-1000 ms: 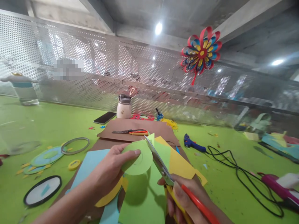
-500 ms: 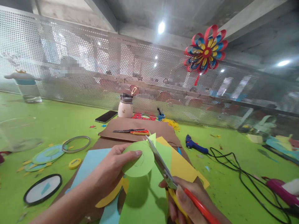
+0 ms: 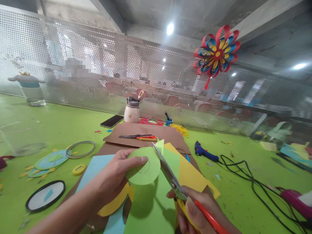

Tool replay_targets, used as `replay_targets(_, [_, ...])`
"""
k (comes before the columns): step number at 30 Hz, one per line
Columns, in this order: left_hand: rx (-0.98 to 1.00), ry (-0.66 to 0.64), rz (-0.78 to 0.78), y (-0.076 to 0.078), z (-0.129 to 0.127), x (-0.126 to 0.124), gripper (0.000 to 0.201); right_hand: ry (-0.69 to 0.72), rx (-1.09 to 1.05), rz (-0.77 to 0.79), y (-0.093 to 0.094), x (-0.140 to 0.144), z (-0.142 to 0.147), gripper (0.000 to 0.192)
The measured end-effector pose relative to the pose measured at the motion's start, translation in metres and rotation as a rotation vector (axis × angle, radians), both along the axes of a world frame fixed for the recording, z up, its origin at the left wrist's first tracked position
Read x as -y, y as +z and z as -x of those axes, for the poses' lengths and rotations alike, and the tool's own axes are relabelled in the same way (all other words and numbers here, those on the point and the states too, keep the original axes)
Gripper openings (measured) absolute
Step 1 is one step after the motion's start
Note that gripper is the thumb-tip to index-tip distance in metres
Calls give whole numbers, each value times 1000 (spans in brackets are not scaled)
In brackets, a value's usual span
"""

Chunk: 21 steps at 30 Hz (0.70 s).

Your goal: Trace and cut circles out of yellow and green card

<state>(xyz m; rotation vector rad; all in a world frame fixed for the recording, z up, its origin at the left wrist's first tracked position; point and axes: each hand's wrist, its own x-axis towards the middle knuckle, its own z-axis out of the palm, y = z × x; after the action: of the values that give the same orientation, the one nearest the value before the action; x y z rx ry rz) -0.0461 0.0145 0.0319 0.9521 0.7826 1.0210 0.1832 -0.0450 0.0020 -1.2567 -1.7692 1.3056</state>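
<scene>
Up close, left hand [image 3: 114,177] pinching light-green paper disc [image 3: 144,165], right hand [image 3: 197,211] gripping red-handled scissors [image 3: 180,191].

Brightly and evenly lit from ceiling lamps [image 3: 170,28] at 12 and 2 o'clock, both blown out to glare. Soft shadow of the green paper disc [image 3: 144,165] on the green sheet [image 3: 148,208] beneath. Strong wide-angle bending toward the edges. Slightly soft beyond the perforated screen [image 3: 109,74]; two blurred patches on it.
</scene>
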Motion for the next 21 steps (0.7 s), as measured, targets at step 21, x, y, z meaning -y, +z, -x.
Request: replay_targets(21, [-8,32,-11,-4,4,-2,19,19,66,-30,-4,-2,-4,67])
